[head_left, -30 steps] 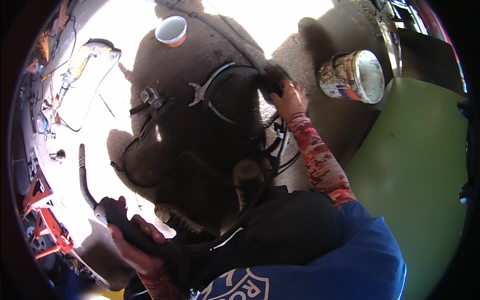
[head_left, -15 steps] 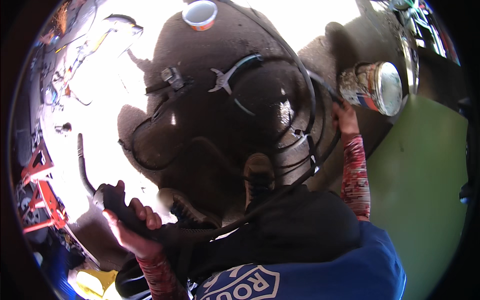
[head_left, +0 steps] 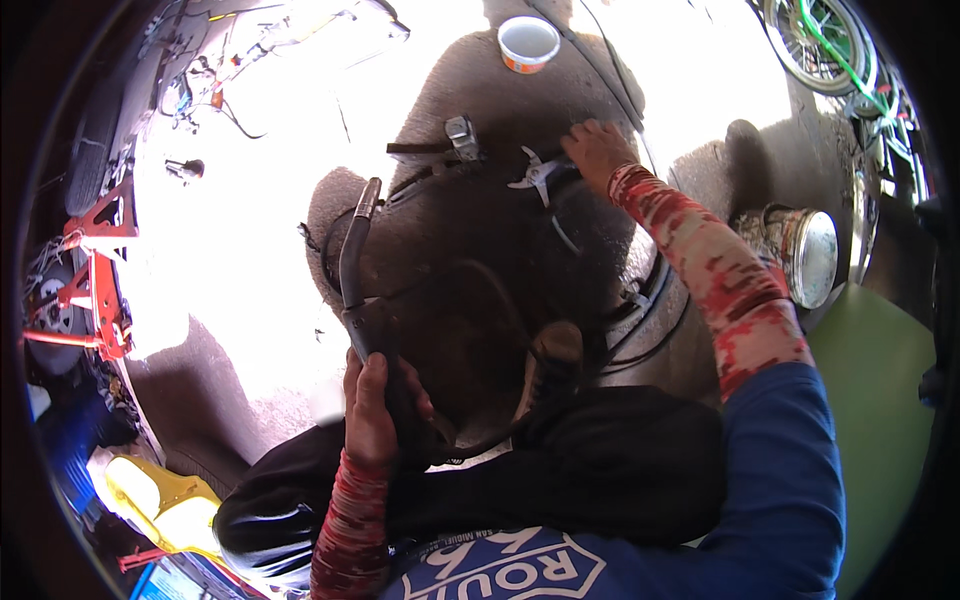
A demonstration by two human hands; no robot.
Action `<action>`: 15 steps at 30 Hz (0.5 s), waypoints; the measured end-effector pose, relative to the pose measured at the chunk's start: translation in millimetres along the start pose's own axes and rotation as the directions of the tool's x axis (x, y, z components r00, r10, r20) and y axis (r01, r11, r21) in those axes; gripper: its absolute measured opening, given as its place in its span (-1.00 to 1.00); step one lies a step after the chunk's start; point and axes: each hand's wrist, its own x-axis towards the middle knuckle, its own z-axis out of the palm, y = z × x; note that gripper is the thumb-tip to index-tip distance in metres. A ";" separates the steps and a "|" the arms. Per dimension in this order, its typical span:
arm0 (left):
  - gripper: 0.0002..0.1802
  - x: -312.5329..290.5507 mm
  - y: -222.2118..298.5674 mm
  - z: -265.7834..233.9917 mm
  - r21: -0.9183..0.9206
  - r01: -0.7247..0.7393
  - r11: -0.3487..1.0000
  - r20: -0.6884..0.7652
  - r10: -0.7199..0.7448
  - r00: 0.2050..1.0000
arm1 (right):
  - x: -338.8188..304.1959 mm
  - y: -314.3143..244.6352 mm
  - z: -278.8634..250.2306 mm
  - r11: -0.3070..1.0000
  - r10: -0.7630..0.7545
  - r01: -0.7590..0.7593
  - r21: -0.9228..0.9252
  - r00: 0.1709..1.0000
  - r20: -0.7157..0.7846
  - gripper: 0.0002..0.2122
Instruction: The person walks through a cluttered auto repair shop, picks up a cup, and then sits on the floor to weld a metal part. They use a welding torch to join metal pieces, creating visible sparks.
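Observation:
My left hand (head_left: 372, 415) is wrapped round the black handle of a welding torch (head_left: 372, 325), whose bent neck points away from me. The torch's black cable (head_left: 480, 445) runs right across my lap. Farther off on the floor lie pliers (head_left: 538, 178) with silver forked jaws and spread, pale-sleeved handles. My right hand (head_left: 600, 155) reaches down over their far handle with curled fingers and hides most of it. Left of the pliers sits a small metal piece (head_left: 462, 138) beside a dark bar (head_left: 415, 148).
A white tub (head_left: 528, 42) stands at the far side, a dirty paint bucket (head_left: 800, 250) lies tipped at right by a green panel (head_left: 870, 420). Red metal stands (head_left: 105, 300) and a yellow plastic thing (head_left: 165, 500) are at left. A bicycle wheel (head_left: 820, 45) shows far right. Cables lie on the floor.
My right hand has left the cable at right and reached forward and left to the pliers. My left hand has swung the torch rightward, its neck now pointing away. The view has shifted.

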 end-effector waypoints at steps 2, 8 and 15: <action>-0.35 1.1 4.2 -3.3 -0.022 -0.047 0.999 -0.019 0.047 0.999 | 19.7 2.6 12.2 0.990 0.134 -0.129 -0.053 0.983 0.121 -0.75; -0.27 0.4 1.6 -19.9 -0.152 -0.038 0.988 -0.044 0.032 0.999 | 6.3 19.5 28.1 0.970 0.071 -0.047 0.240 0.993 -0.094 -0.83; -0.58 4.4 10.8 -20.2 0.082 0.001 0.997 -0.009 0.000 1.000 | -77.7 12.0 -60.5 0.907 0.149 -0.080 0.414 0.979 -0.138 -0.75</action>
